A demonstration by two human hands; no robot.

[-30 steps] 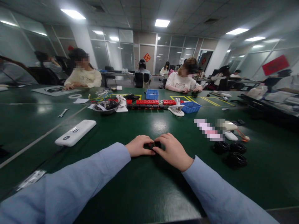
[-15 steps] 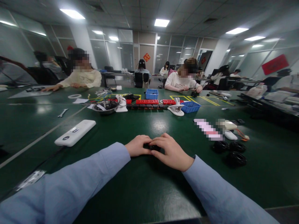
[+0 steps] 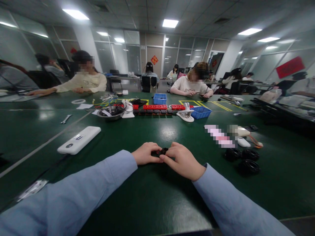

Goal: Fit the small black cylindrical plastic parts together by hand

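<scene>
Head view shows your left hand (image 3: 146,153) and right hand (image 3: 183,160) pinching a small black part (image 3: 164,151) between them, fingertips closed on it, over the green table (image 3: 147,196); three round black pieces (image 3: 250,167) lie well apart, to your right.

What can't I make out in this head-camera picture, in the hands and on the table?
All in the head view:
Small black part: mostly hidden by the left hand and right hand; shape unclear.
Silvery strip: partly covered by the left sleeve.
Pink-and-white item: masked by pixel blocks.
Far blue bin: contents too small and dark to identify.
</scene>
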